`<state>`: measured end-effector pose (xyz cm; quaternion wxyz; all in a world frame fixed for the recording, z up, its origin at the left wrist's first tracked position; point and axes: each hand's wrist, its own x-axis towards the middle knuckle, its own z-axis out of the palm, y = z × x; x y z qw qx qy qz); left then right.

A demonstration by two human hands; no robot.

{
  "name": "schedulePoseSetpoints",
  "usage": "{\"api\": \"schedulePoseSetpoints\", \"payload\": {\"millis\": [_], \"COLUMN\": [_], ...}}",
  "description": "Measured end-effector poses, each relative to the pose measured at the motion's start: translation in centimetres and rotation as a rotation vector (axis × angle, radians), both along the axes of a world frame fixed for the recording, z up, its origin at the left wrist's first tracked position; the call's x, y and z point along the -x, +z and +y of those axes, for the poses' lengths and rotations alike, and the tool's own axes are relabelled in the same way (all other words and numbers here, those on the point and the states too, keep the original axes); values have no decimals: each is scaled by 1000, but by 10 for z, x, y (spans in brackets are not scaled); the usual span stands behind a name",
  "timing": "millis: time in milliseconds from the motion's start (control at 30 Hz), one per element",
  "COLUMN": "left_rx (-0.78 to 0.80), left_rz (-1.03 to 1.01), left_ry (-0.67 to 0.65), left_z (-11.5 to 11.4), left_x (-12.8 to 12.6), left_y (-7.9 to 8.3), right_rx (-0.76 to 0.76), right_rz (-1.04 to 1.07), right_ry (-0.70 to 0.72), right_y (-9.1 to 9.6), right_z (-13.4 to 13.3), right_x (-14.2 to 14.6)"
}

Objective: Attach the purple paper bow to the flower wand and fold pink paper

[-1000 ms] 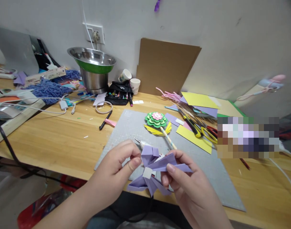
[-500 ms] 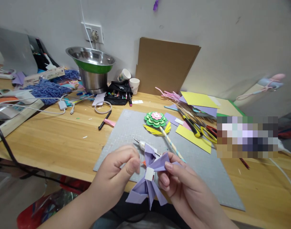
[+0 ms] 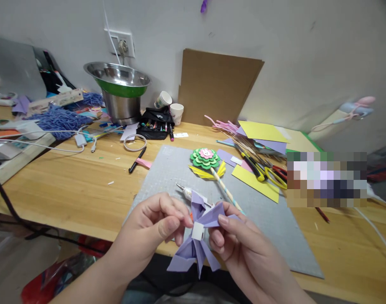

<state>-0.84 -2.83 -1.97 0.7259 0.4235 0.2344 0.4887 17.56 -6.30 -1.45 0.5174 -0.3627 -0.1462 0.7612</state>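
My right hand (image 3: 243,240) pinches one wing of a folded purple paper bow (image 3: 208,253) between thumb and fingers, above the mat's front edge. A small white square (image 3: 198,231) covers the bow's middle. My left hand (image 3: 158,223) is beside it on the left, thumb and fingers curled close together at the white square's edge. What these fingers hold, if anything, is hidden. Behind the bow lies a white pen-like tool with a metal tip (image 3: 187,192). A green layered paper flower (image 3: 205,158) with a pink centre, yellow pleated leaves and a striped stem rests farther back.
The grey cutting mat (image 3: 269,236) lies on the wooden table (image 3: 85,190). Yellow-handled pliers (image 3: 258,171), scissors and a yellow paper strip (image 3: 256,183) are at the right. A black pen (image 3: 137,160), pencil case (image 3: 156,122) and steel bowl (image 3: 118,76) are at the left.
My left hand's fingers have extended a little toward the bow's white middle. My right hand still grips the bow in nearly the same place.
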Motion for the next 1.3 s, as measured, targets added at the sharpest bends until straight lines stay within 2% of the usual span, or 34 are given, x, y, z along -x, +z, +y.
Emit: {"api": "schedulePoseSetpoints", "payload": {"millis": [167, 300, 367, 467, 567, 667, 800, 933, 1033, 1100, 1200, 1300], "left_rx": [46, 11, -68, -328, -506, -480, -399, -345, -280, -272, -428, -817], "left_rz": [13, 47, 174, 450, 637, 720, 698, 534, 387, 365, 543, 844], "left_ry": [-15, 24, 96, 149, 75, -24, -111, -48, -65, -74, 71, 328], "left_z": [1, 2, 2, 2, 2, 2, 2, 2, -1, -4, -13, -24], "left_x": [1, 2, 4, 7, 8, 7, 5, 2, -2, -7, -20, -39], "left_y": [0, 1, 3, 7, 14, 23, 30, 29, 26, 27, 30, 30], "right_rx": [8, 8, 4, 4, 10, -12, -51, -110, -132, -157, -215, -263], "right_rz": [-1, 12, 24, 39, 38, -3, -81, -181, -253, -305, -392, -412], "right_ry": [7, 7, 4, -2, -5, -19, -35, -90, -132, -177, -277, -388], "right_y": [0, 1, 2, 3, 3, 5, 6, 6, 6, 5, 0, -3], "right_z": [1, 2, 2, 2, 1, -1, -3, -7, -11, -13, -14, -14], "right_x": [1, 0, -1, -3, -4, -5, -9, -13, -16, -19, -25, -29]}}
